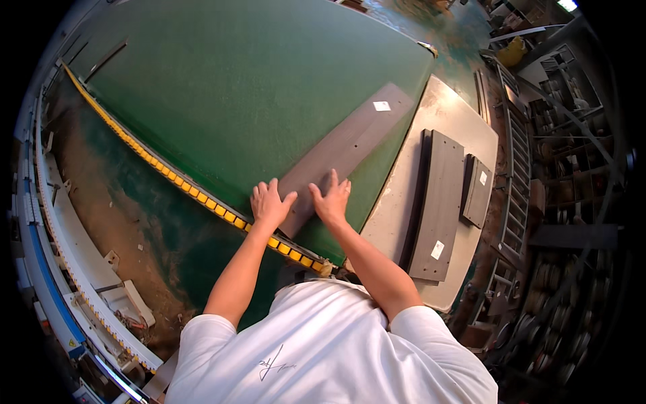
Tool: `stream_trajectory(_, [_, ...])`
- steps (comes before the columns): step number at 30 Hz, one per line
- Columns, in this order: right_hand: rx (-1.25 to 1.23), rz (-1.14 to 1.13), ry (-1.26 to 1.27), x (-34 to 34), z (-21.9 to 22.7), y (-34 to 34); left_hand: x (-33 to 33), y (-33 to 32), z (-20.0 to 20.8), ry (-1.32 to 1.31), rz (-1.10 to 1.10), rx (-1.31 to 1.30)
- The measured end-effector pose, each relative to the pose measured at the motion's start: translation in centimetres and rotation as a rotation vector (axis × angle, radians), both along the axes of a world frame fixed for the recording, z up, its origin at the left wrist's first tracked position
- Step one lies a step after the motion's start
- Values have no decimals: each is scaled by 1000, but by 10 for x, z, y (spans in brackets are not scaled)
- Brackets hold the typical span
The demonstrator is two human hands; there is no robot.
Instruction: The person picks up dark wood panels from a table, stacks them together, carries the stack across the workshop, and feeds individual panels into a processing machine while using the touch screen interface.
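Shirt [336, 343] (white); hands [268, 204] [332, 203] touch grey board [343, 149]

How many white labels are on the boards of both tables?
3: one label toward the far end of the angled board on the green table; another label toward the near end of the long stacked board; a third label on the short board. Others may be hidden.

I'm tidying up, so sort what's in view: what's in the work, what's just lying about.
Apparently in use:
long dark board
left hand, right hand
green surface beneath

Probably lying about:
larger dark pieces on pale table
smaller dark pieces beside them
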State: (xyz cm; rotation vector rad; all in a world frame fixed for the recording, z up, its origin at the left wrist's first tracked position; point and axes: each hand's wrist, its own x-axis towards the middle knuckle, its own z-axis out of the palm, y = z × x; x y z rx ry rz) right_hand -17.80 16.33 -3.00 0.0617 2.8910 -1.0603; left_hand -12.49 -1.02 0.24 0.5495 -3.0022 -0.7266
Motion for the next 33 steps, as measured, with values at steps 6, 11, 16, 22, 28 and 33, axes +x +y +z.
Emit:
stream_trajectory(6, [-680,-437,-433,-22,16,184,39,132,8,-200,-382,626])
stream_trajectory(11, [-461,-481,-412,25,54,292,53,213,51,-581,-680,985])
stream_trajectory(16, [-452,-584,-265,97,46,378,47,213,26,-296,-435,1087])
stream_trajectory(22, [-454,-643,-220,125,38,444,37,147,-8,-15,177,1087])
stream_trajectory(28, [271,-317,50,95,69,428,55,68,-18,273,262,619])
stream_trajectory(33, [360,-192,-136,80,59,376,79,41,-21,331,198,-31])
